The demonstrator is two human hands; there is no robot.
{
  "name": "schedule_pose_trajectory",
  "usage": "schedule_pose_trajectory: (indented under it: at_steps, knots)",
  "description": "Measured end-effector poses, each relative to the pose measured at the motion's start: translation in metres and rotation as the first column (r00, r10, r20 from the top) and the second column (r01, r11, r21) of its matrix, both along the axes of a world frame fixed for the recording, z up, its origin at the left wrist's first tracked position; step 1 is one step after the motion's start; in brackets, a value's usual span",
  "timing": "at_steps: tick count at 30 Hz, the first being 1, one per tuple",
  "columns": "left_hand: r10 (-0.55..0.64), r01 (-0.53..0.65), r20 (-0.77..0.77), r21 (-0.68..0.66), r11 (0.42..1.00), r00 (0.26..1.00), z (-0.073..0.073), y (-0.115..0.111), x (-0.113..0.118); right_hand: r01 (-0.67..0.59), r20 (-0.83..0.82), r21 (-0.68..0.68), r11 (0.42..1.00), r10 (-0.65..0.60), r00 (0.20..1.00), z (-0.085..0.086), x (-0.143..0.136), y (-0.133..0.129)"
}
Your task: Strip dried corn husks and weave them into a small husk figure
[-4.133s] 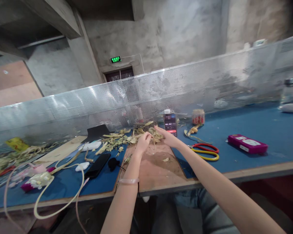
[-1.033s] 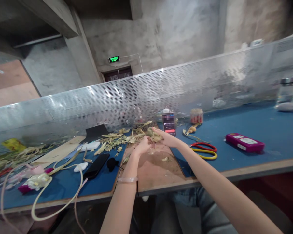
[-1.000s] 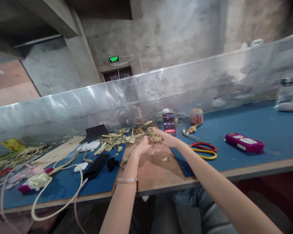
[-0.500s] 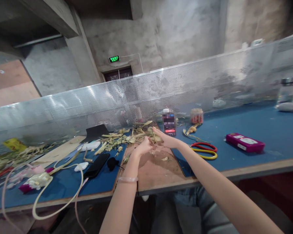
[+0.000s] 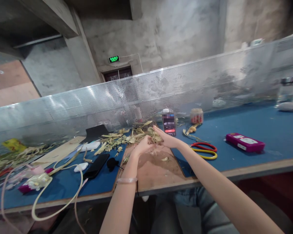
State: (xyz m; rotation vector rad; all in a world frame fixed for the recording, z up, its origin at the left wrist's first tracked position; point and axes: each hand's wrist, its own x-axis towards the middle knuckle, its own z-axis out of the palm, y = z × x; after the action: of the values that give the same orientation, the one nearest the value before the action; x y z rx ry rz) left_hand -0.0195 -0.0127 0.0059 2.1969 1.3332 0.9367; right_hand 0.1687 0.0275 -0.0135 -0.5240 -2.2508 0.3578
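Both my hands meet at a heap of dry, yellowish-green plant scraps (image 5: 136, 137) on the brown board (image 5: 148, 177). My left hand (image 5: 144, 146), a pale band round its wrist, is at the near side of the heap with its fingers loosely curved and partly hidden. Stretched flat, the fingers of my right hand (image 5: 168, 139) lean against the heap's right side. I see nothing gripped in either hand. A phone (image 5: 169, 125) with a lit screen stands upright just behind my right hand.
Right of my forearm lie red-and-yellow-handled scissors (image 5: 205, 151) and a purple pack (image 5: 244, 142). A jar (image 5: 196, 116) stands behind them. To the left are a dark phone (image 5: 97, 165), a black object (image 5: 112, 164) and a looped pale cable (image 5: 39, 216). A perforated metal screen (image 5: 100, 100) runs behind the table.
My left hand has shifted very slightly against the scraps. My right hand stays almost in the same place.
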Motion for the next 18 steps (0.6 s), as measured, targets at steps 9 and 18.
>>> schedule_pose_trajectory:
  at_steps: [9,18]
  knots:
    - [-0.04,0.044,0.182,-0.018,0.999,0.983,0.002,0.003,0.001,0.07,-0.061,0.042,0.997,-0.068,0.996,0.002,-0.002,0.001]
    - [0.054,-0.058,0.115,0.037,0.998,0.992,0.001,0.004,-0.001,0.459,-0.09,0.186,0.869,-0.45,0.888,0.014,-0.002,-0.02]
